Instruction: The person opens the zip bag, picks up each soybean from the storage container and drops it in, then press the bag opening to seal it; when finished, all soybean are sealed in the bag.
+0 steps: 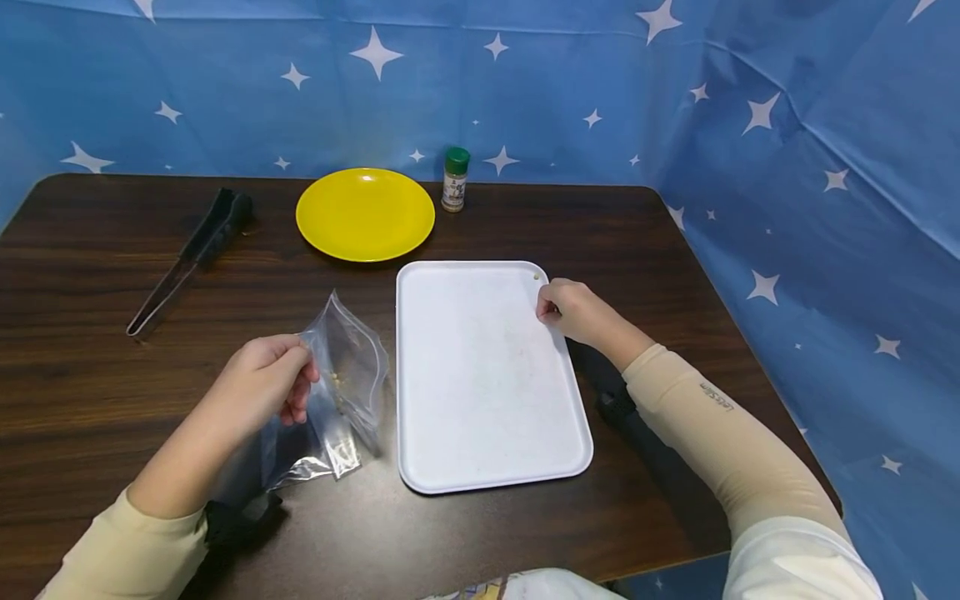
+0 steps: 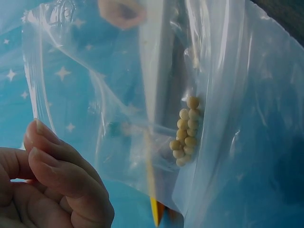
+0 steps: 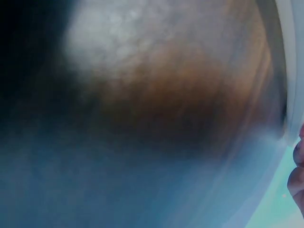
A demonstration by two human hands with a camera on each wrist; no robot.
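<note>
My left hand (image 1: 270,379) pinches the upper edge of a clear zip bag (image 1: 348,350) left of the tray, and the bag's mouth gapes. Several round, pale yellow beans (image 2: 187,130) lie clustered inside the bag in the left wrist view. At the upper right of the white tray (image 1: 480,383), my right hand (image 1: 573,312) has its fingers curled down at the rim. One small bean (image 1: 536,277) lies on the tray just beyond those fingers. The right fingertips are mostly hidden, and I cannot tell whether they hold anything.
A yellow plate (image 1: 365,215) and a green-capped shaker bottle (image 1: 455,179) stand at the back of the dark wooden table (image 1: 82,275). Black-tipped tongs (image 1: 191,258) lie at the back left. A blue star-patterned cloth (image 1: 240,75) hangs behind the table and along its right side.
</note>
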